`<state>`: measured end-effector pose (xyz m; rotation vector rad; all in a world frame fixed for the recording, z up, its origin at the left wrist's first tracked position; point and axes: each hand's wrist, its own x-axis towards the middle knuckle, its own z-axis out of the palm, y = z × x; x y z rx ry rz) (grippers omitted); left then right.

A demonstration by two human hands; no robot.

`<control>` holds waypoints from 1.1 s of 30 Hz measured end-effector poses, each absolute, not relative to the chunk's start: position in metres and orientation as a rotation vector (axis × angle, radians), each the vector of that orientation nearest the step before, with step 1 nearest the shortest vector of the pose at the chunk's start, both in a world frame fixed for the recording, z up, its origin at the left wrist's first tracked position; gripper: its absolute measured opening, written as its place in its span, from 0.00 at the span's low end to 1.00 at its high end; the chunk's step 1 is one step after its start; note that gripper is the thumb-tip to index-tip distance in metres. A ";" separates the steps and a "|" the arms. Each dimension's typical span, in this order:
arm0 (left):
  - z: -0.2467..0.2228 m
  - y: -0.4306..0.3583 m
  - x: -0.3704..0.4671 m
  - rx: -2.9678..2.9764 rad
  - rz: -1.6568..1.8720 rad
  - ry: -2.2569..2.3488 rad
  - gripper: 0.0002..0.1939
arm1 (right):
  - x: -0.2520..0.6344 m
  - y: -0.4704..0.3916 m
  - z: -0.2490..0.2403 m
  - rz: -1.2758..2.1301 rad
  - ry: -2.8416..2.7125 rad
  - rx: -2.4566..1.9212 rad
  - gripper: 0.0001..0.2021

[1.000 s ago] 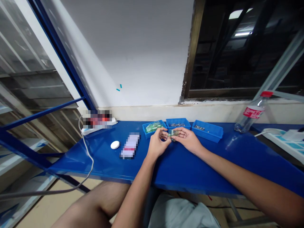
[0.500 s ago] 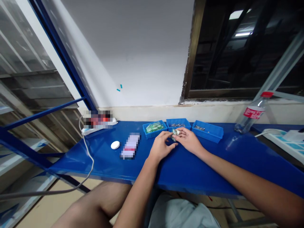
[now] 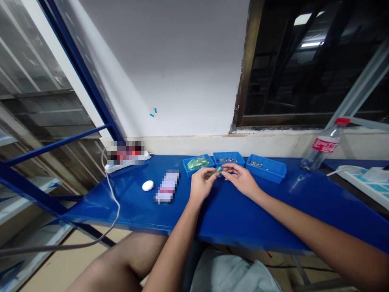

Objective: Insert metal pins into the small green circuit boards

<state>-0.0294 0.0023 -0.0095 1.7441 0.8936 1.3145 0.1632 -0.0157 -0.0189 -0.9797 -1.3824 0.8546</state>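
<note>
A small clear, greenish plastic bag (image 3: 218, 171) is held up between my hands, just in front of the bins. My left hand (image 3: 201, 185) pinches its left side between thumb and fingers. The fingertips of my right hand (image 3: 242, 181) close on its right edge. What the bag contains is too small to make out. Behind my left hand stands a blue bin (image 3: 188, 172) with green and clear plastic bags (image 3: 198, 162). The middle blue bin (image 3: 228, 154) and the right blue bin (image 3: 267, 172) hold small metal parts.
On the blue table (image 3: 243, 221), a blurred-out phone (image 3: 167, 187) and a white round case (image 3: 148, 185) lie to the left. A plastic bottle (image 3: 322, 146) stands at the right, near a power strip (image 3: 361, 180). A grey cable (image 3: 117, 202) hangs over the left edge.
My left thumb and fingers have closed on the bag, and it has tipped lower and flatter. My right fingers have shifted to its right edge.
</note>
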 end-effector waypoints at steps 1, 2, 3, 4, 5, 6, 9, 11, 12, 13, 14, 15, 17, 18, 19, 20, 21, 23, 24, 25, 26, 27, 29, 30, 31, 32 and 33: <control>-0.010 0.002 -0.029 1.750 1.296 0.885 0.10 | 0.163 -0.016 -0.019 0.887 -1.395 -0.963 0.21; -0.011 0.003 -0.029 1.754 1.276 0.877 0.10 | 0.162 -0.017 -0.018 0.918 -1.403 -0.947 0.21; -0.011 0.003 -0.029 1.749 1.259 0.872 0.10 | 0.161 -0.018 -0.017 0.945 -1.406 -0.937 0.20; -0.011 0.003 -0.029 1.738 1.250 0.869 0.11 | 0.161 -0.019 -0.015 0.967 -1.404 -0.932 0.19; -0.011 0.003 -0.029 1.720 1.248 0.867 0.12 | 0.160 -0.019 -0.014 0.983 -1.396 -0.932 0.19; -0.010 0.003 -0.029 1.703 1.255 0.866 0.13 | 0.161 -0.020 -0.014 0.993 -1.383 -0.934 0.19; -0.005 -0.001 -0.027 1.720 1.338 0.902 0.15 | 0.163 -0.017 -0.014 0.967 -1.324 -0.956 0.19; -0.001 -0.004 -0.027 1.842 1.413 0.999 0.11 | 0.165 -0.015 -0.015 0.900 -1.272 -0.996 0.20; 0.001 -0.006 -0.027 1.935 1.423 1.046 0.07 | 0.166 -0.014 -0.015 0.864 -1.249 -1.017 0.20; 0.002 -0.007 -0.027 2.017 1.413 1.069 0.06 | 0.166 -0.013 -0.015 0.837 -1.235 -1.032 0.20; 0.002 -0.008 -0.027 2.080 1.388 1.065 0.06 | 0.166 -0.014 -0.015 0.824 -1.236 -1.036 0.20; 0.002 -0.009 -0.026 2.120 1.354 1.038 0.09 | 0.165 -0.014 -0.014 0.829 -1.254 -1.029 0.20; 0.000 -0.009 -0.026 2.141 1.296 0.970 0.15 | 0.163 -0.018 -0.012 0.880 -1.333 -0.993 0.19; -0.002 -0.008 -0.026 2.133 1.283 0.954 0.16 | 0.162 -0.020 -0.010 0.909 -1.377 -0.974 0.18; -0.003 -0.007 -0.027 2.116 1.279 0.953 0.14 | 0.160 -0.021 -0.009 0.933 -1.412 -0.960 0.17; -0.004 -0.005 -0.027 2.090 1.284 0.968 0.12 | 0.159 -0.023 -0.008 0.948 -1.436 -0.952 0.17; -0.004 -0.004 -0.028 2.055 1.294 0.993 0.09 | 0.158 -0.023 -0.007 0.952 -1.445 -0.952 0.17; -0.005 -0.001 -0.031 1.975 1.303 1.043 0.09 | 0.159 -0.023 -0.008 0.921 -1.416 -0.975 0.18; -0.005 -0.001 -0.031 1.942 1.296 1.056 0.11 | 0.160 -0.021 -0.009 0.893 -1.388 -0.993 0.18; -0.005 0.000 -0.032 1.917 1.283 1.058 0.12 | 0.162 -0.020 -0.010 0.866 -1.360 -1.007 0.19; -0.006 0.000 -0.032 1.898 1.265 1.049 0.13 | 0.163 -0.018 -0.012 0.847 -1.340 -1.015 0.19; -0.006 0.000 -0.032 1.885 1.243 1.028 0.14 | 0.165 -0.016 -0.014 0.842 -1.330 -1.015 0.21; -0.007 0.000 -0.031 1.867 1.193 0.982 0.15 | 0.167 -0.013 -0.018 0.878 -1.337 -1.000 0.22; -0.007 0.000 -0.031 1.860 1.166 0.968 0.15 | 0.167 -0.013 -0.019 0.908 -1.347 -0.994 0.22; -0.008 -0.001 -0.030 1.854 1.141 0.961 0.15 | 0.167 -0.013 -0.019 0.938 -1.354 -0.993 0.21; -0.008 -0.001 -0.030 1.847 1.125 0.957 0.14 | 0.167 -0.013 -0.019 0.962 -1.355 -0.996 0.21; -0.008 -0.001 -0.029 1.837 1.125 0.958 0.13 | 0.167 -0.013 -0.019 0.974 -1.349 -1.001 0.21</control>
